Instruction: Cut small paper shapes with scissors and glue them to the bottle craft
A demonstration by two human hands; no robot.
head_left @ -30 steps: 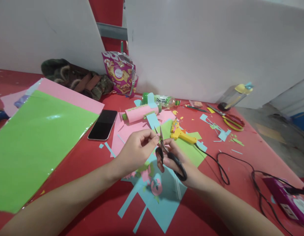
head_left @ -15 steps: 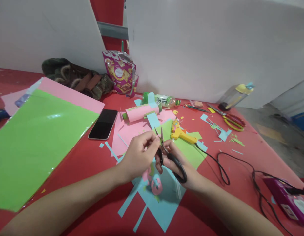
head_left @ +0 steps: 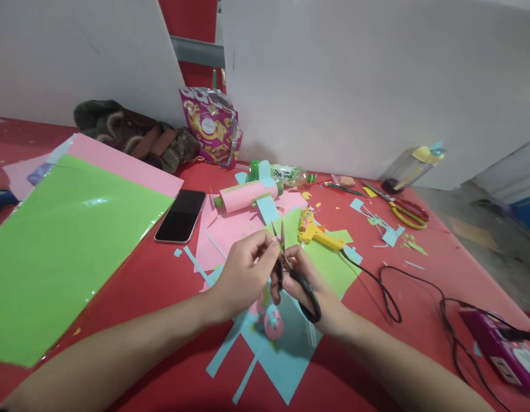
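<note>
My right hand (head_left: pixel 314 283) is closed around the black handles of a pair of scissors (head_left: pixel 305 297), whose blades point up and away from me, slightly apart. Beside the blades, my left hand (head_left: pixel 247 269) pinches thumb and forefinger together; what lies between the fingertips is too small to make out. Below both hands, a pink paper ring-like piece (head_left: pixel 273 326) with blue bits rests on light blue paper (head_left: pixel 286 366). Beyond the hands lies a bottle-like roll wrapped in pink paper (head_left: pixel 243 197) with blue paper tabs. A yellow glue gun (head_left: pixel 320 236) lies on green paper (head_left: pixel 333 272).
Left are a phone (head_left: pixel 181 216) and a large green sheet (head_left: pixel 76 246) in plastic. A snack bag (head_left: pixel 211 126) and a green bottle (head_left: pixel 286 173) stand or lie behind. At right are red-and-yellow scissors (head_left: pixel 408 213), a clear bottle (head_left: pixel 413 169), a black cord (head_left: pixel 387 297) and a purple box (head_left: pixel 500 349).
Both hands stay nearly in place. The black scissor handle in my right hand has shifted slightly left; the blades remain a little apart.
</note>
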